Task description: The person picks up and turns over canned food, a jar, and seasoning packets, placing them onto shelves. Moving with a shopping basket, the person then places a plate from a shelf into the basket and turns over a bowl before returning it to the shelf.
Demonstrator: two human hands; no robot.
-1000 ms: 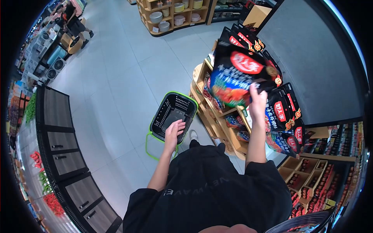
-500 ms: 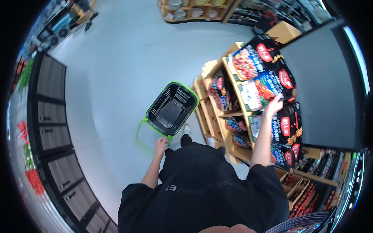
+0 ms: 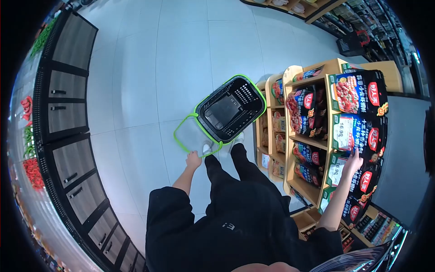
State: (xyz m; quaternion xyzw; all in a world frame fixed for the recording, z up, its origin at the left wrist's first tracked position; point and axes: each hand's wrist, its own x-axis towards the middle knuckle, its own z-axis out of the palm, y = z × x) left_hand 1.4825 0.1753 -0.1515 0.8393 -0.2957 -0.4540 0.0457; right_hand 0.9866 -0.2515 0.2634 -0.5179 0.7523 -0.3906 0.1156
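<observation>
Left hand [image 3: 194, 159] is gripping the green handle [image 3: 177, 137] of the shopping basket [image 3: 225, 112], fingers closing narrow around it. Basket is black with a green rim, sitting tilted in front of the person's legs, just left of the shelf unit [image 3: 307, 189]. Handle is swinging out to the basket's near left side, crossing over one shoe [image 3: 207, 147]. Can't tell if the basket's underside is resting on the floor [image 3: 136, 81].

Right hand [image 3: 353, 164] is reaching to the top of the shelf unit, fingers touching the front of a black-and-blue pouch [image 3: 370, 136]. Can't tell if they are pinching it or just pressing on it. That pouch is lying in a row with similar pouches, one above it in view, others below. A price card [image 3: 345, 131] is standing in front of it, showing 16.90; a second card [image 3: 335, 170] is sitting just below, beside the right hand.

Lower compartments are holding more pouches, some standing, some leaning. Dark cabinets [image 3: 68, 81] are running along the left side, well apart from the basket, with red peppers [image 3: 32, 174] lying on the counter behind them. Another dark basket [image 3: 349, 44] is standing near the far shelving.
</observation>
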